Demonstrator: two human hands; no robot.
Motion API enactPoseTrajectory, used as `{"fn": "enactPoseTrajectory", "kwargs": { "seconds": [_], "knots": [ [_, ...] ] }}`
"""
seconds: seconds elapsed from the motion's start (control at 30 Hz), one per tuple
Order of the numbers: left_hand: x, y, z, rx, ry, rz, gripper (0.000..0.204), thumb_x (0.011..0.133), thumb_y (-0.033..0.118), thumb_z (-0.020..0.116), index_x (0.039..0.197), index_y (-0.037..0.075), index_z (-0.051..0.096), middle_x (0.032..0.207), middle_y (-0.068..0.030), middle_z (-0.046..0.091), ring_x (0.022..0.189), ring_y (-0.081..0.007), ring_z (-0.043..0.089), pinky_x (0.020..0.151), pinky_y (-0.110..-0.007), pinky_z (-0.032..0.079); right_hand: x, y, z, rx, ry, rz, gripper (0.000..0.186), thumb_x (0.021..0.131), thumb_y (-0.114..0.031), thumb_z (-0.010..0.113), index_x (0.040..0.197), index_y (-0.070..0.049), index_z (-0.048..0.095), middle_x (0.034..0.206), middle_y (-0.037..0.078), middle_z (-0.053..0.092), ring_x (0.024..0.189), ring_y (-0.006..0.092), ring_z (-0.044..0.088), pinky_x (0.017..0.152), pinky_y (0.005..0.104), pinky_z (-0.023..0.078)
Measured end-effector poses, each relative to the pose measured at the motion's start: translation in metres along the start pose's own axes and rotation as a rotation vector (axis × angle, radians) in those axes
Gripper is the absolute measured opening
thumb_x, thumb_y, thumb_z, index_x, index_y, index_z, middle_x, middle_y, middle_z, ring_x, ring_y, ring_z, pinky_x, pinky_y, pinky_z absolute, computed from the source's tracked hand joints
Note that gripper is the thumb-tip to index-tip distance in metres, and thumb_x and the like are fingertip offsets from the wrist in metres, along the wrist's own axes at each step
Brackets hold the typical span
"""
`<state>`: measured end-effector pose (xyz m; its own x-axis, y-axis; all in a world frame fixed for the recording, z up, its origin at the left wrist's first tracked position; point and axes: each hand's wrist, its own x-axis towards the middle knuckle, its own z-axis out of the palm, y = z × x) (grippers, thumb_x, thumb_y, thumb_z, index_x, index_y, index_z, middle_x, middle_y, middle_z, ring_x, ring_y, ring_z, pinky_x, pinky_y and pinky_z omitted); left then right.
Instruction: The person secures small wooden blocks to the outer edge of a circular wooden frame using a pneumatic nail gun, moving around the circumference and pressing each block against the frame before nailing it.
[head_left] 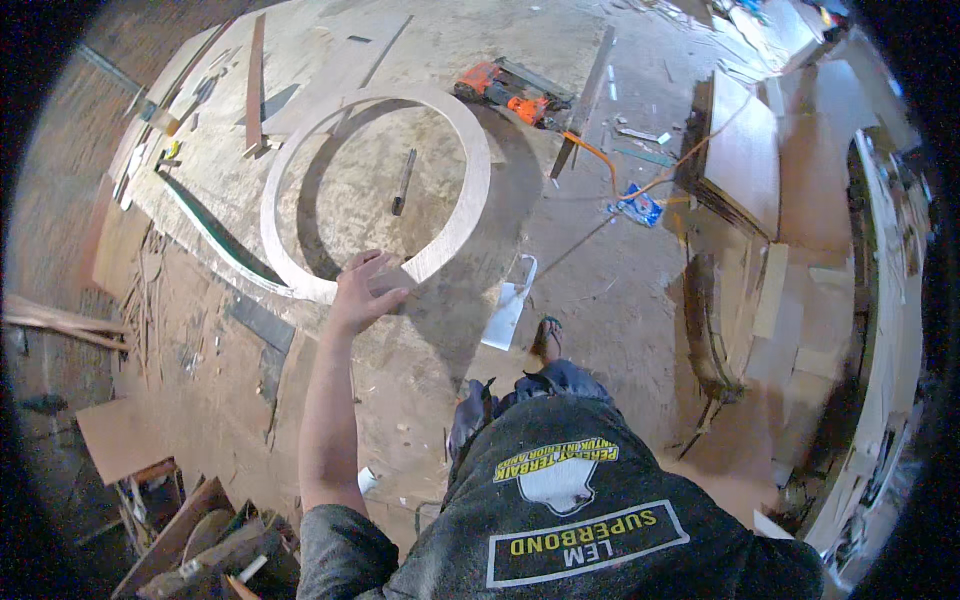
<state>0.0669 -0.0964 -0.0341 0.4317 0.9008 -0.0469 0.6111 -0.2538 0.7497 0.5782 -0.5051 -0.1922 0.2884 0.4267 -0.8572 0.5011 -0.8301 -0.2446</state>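
Note:
My left hand (368, 290) reaches forward to the near side of a large pale wooden ring (475, 165). The fingers lie over the ring's near rim with the thumb set apart to the right, gripping it. A wide shadow falls inside and to the right of the ring, which appears raised off the board (510, 195) below. Through its opening shows a thin dark stick-like tool (403, 185) lying on the board. My right hand is not in view.
An orange and black power tool (515, 92) with an orange cord lies beyond the ring. Wooden panels (742, 150) are stacked at right. A curved white-edged strip (215, 240) lies left. A blue packet (640, 205), a white scrap (508, 305) and wood offcuts (205, 545) lie about.

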Motion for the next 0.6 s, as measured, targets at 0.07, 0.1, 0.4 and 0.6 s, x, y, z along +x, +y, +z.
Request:
{"fn": "enactPoseTrajectory", "kwargs": {
  "seconds": [0.07,0.1,0.4,0.6],
  "knots": [
    [0.001,0.012,0.001,0.005,0.033,-0.041,0.080,0.073,0.046,0.089,0.138,0.003,0.071,0.146,-0.0273,0.060,0.136,-0.0424,0.060,0.114,-0.051,0.047,0.025,-0.007,-0.019,-0.008,-0.022,-0.035,0.025,0.099,-0.021,0.061,0.112,-0.005,0.074,0.106,0.016,0.075,0.101,0.0351,0.069,0.088,0.0483,0.055],
    [0.002,0.021,0.000,0.084,0.041,-0.049,0.080,0.074,0.046,0.089,0.137,0.000,0.071,0.146,-0.0286,0.061,0.134,-0.0431,0.061,0.111,-0.049,0.050,0.039,-0.013,-0.029,-0.014,-0.026,-0.055,0.025,0.099,-0.021,0.061,0.112,-0.005,0.074,0.106,0.016,0.075,0.101,0.0349,0.069,0.088,0.0482,0.055],
    [0.006,0.041,0.008,-0.029,0.087,-0.302,0.082,0.079,0.047,0.087,0.136,-0.009,0.068,0.147,-0.0275,0.060,0.136,-0.0366,0.062,0.112,-0.047,0.051,0.104,-0.066,-0.072,-0.044,-0.093,-0.198,0.025,0.099,-0.020,0.061,0.112,-0.004,0.075,0.105,0.015,0.076,0.100,0.0334,0.070,0.088,0.0472,0.055],
    [0.014,0.032,0.000,0.225,0.042,-0.219,0.071,0.084,0.042,0.085,0.137,-0.003,0.070,0.147,-0.0213,0.061,0.131,-0.0325,0.065,0.103,-0.042,0.058,0.115,-0.090,-0.073,-0.033,-0.126,-0.235,0.024,0.099,-0.019,0.061,0.112,-0.004,0.075,0.105,0.014,0.076,0.099,0.0323,0.070,0.087,0.0465,0.055]
  ]
}}
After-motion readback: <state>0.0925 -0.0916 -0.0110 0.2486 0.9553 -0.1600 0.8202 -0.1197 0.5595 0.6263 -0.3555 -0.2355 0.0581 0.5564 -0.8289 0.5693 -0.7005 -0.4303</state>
